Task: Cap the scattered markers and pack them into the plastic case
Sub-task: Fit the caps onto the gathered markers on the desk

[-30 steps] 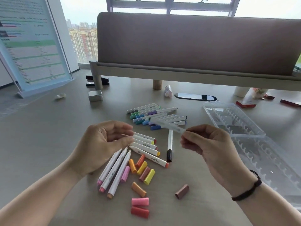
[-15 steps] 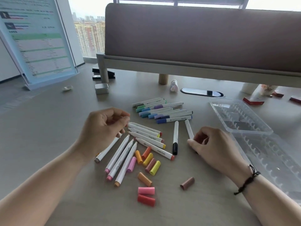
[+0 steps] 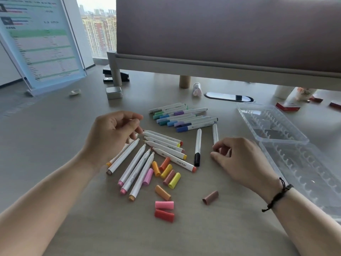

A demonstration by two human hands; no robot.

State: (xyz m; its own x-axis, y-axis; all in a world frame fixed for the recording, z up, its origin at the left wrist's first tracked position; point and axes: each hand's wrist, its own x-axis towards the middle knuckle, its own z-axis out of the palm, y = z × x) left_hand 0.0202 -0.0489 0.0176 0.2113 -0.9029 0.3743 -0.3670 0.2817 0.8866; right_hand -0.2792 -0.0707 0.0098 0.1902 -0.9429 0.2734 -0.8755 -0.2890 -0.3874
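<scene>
Clear plastic case (image 3: 273, 126) running off the right edge, left hand (image 3: 110, 137) hovering loosely curled over uncapped markers (image 3: 140, 163), right hand (image 3: 238, 159) pinching a white marker (image 3: 215, 133), its lower end hiding behind fingers

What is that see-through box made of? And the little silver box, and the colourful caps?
The see-through case looks like clear hard plastic: the table shows through it and its ribs catch the light. The little silver box seems to be brushed metal, perhaps tin, with a dull grey sheen. The loose caps look like smooth matte plastic in solid colours.
</scene>
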